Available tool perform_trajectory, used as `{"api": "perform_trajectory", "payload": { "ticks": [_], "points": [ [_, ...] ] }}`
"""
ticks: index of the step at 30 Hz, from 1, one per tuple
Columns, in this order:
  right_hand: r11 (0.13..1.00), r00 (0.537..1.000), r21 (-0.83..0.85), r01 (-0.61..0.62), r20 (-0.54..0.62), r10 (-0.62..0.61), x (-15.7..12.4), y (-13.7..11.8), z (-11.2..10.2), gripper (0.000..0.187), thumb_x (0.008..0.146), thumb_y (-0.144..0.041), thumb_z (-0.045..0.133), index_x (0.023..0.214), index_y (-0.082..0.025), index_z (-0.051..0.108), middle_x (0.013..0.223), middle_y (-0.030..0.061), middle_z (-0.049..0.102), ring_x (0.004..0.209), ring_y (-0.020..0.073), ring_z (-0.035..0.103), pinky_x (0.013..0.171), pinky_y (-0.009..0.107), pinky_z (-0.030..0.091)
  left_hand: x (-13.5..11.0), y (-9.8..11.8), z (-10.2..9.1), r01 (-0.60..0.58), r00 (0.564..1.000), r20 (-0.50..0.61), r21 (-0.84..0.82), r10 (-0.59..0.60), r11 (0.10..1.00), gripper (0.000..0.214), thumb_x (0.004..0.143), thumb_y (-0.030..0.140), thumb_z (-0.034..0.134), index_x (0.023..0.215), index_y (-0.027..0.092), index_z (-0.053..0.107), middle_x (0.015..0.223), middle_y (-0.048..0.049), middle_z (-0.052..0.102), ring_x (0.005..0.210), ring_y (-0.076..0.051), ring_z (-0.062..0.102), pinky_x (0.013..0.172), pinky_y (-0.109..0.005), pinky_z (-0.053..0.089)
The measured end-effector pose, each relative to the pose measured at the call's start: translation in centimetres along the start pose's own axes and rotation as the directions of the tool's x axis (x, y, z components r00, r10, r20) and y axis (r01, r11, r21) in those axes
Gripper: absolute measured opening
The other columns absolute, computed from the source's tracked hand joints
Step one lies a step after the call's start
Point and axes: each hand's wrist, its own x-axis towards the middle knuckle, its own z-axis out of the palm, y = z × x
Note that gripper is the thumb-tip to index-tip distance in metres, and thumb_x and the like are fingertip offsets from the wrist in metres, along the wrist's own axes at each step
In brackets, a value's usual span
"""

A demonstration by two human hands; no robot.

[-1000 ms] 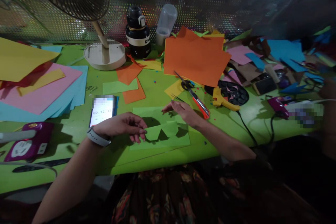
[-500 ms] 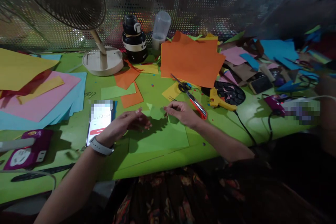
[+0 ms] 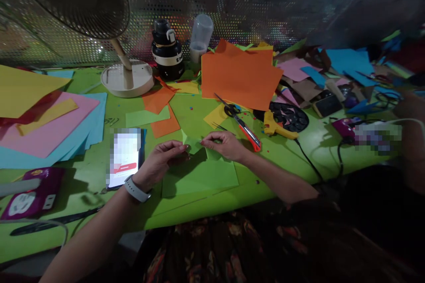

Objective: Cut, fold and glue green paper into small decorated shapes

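Observation:
A small piece of green paper (image 3: pixel 191 145) is held up between my two hands, its top corner pointing upward. My left hand (image 3: pixel 168 155), with a pale watch strap at the wrist, pinches its left edge between thumb and fingers. On the other side my right hand (image 3: pixel 224 145) pinches its right edge with thumb and forefinger. Beneath them a larger green sheet (image 3: pixel 202 180) lies flat on the table, partly in shadow. Just beyond my right hand are black scissors (image 3: pixel 232 110) and a red box cutter (image 3: pixel 249 136). A lit phone (image 3: pixel 124 159) lies left of my left hand.
A yellow glue gun (image 3: pixel 277 128) with a cord lies to the right. Orange sheets (image 3: pixel 239 75), a black bottle (image 3: pixel 168 53) and a fan base (image 3: pixel 128 77) stand at the back. Coloured paper (image 3: pixel 59 124) and a purple power strip (image 3: pixel 36 190) occupy the left. Another person's arm (image 3: pixel 410 141) shows far right.
My left hand has closed from loosely spread fingers into a pinch on the small green paper. My right hand has shifted slightly left, still pinching it. The view has moved a little.

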Motion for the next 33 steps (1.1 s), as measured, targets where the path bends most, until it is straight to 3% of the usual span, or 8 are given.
{"api": "perform_trajectory", "payload": {
  "ticks": [7,11,13,15,19,29,31,33],
  "points": [
    [0.996,1.000,-0.082,-0.023,0.017,0.024,-0.1,-0.6,-0.6,0.035,0.088,-0.051,0.054,0.098,-0.021,0.070,0.099,0.0053,0.070,0.089,0.0167,0.064,0.080,0.036,0.050,-0.2,-0.2,0.1,-0.015,0.999,-0.041,0.030,0.016,0.999,0.017,0.064,0.031,0.081,0.071,0.021,0.070,0.075,0.0020,0.071,0.068,-0.012,0.065,0.069,-0.023,0.052],
    [0.942,0.973,-0.333,0.034,-0.203,-0.107,-1.6,-0.7,-3.5,0.036,0.092,-0.049,0.048,0.112,-0.024,0.066,0.114,0.0070,0.066,0.105,0.0203,0.060,0.091,0.040,0.047,-0.2,0.0,-0.2,-0.092,0.980,-0.179,0.000,0.091,0.996,0.021,0.061,0.032,0.083,0.074,0.021,0.071,0.088,0.0013,0.072,0.077,-0.012,0.065,0.065,-0.020,0.051],
    [0.825,0.884,-0.565,0.008,-0.381,-0.270,-3.1,0.4,-5.6,0.037,0.092,-0.047,0.048,0.114,-0.023,0.065,0.114,0.0090,0.065,0.111,0.0233,0.056,0.099,0.043,0.042,0.0,0.0,-0.5,-0.141,0.961,-0.244,-0.018,0.133,0.990,0.021,0.062,0.031,0.082,0.078,0.021,0.071,0.089,0.0014,0.072,0.079,-0.011,0.065,0.062,-0.018,0.049],
    [0.666,0.785,-0.732,-0.146,-0.496,-0.372,-4.8,2.1,-8.0,0.042,0.092,-0.046,0.048,0.120,-0.019,0.062,0.119,0.0133,0.061,0.117,0.0271,0.051,0.103,0.047,0.036,0.2,0.1,-0.7,-0.168,0.947,-0.283,-0.040,0.150,0.985,0.021,0.063,0.030,0.082,0.079,0.020,0.072,0.089,0.0016,0.072,0.078,-0.010,0.064,0.061,-0.017,0.049],
    [0.448,0.723,-0.789,-0.420,-0.589,-0.360,-8.1,5.4,-11.4,0.052,0.092,-0.047,0.045,0.133,-0.015,0.050,0.132,0.0182,0.050,0.126,0.0324,0.040,0.103,0.054,0.032,0.5,0.2,-0.8,-0.224,0.926,-0.330,-0.087,0.184,0.971,0.020,0.062,0.025,0.083,0.077,0.021,0.070,0.086,0.0038,0.072,0.075,-0.009,0.064,0.063,-0.017,0.051],
    [0.230,0.780,-0.826,-0.515,-0.563,-0.274,-8.2,6.3,-11.2,0.056,0.091,-0.050,0.041,0.135,-0.015,0.048,0.143,0.0182,0.038,0.134,0.0356,0.028,0.105,0.057,0.026,0.8,0.2,-0.8,-0.249,0.916,-0.347,-0.099,0.201,0.963,0.019,0.063,0.022,0.082,0.077,0.020,0.069,0.082,0.0038,0.071,0.074,-0.009,0.065,0.063,-0.016,0.054],
    [0.243,0.785,-0.830,-0.503,-0.556,-0.275,-8.0,6.7,-11.6,0.052,0.091,-0.049,0.042,0.129,-0.014,0.054,0.141,0.0178,0.041,0.134,0.0354,0.028,0.105,0.058,0.024,0.9,0.1,-0.8,-0.251,0.914,-0.353,-0.102,0.201,0.963,0.020,0.062,0.022,0.082,0.077,0.020,0.069,0.082,0.0033,0.071,0.073,-0.009,0.065,0.063,-0.016,0.054],
    [0.327,0.751,-0.813,-0.482,-0.576,-0.324,-7.9,7.4,-12.3,0.050,0.091,-0.050,0.043,0.121,-0.015,0.061,0.134,0.0168,0.049,0.130,0.0327,0.035,0.105,0.055,0.027,0.9,0.1,-0.7,-0.260,0.912,-0.354,-0.103,0.209,0.960,0.023,0.061,0.022,0.083,0.078,0.019,0.068,0.082,0.0023,0.072,0.072,-0.010,0.065,0.062,-0.017,0.054]
  ]
}}
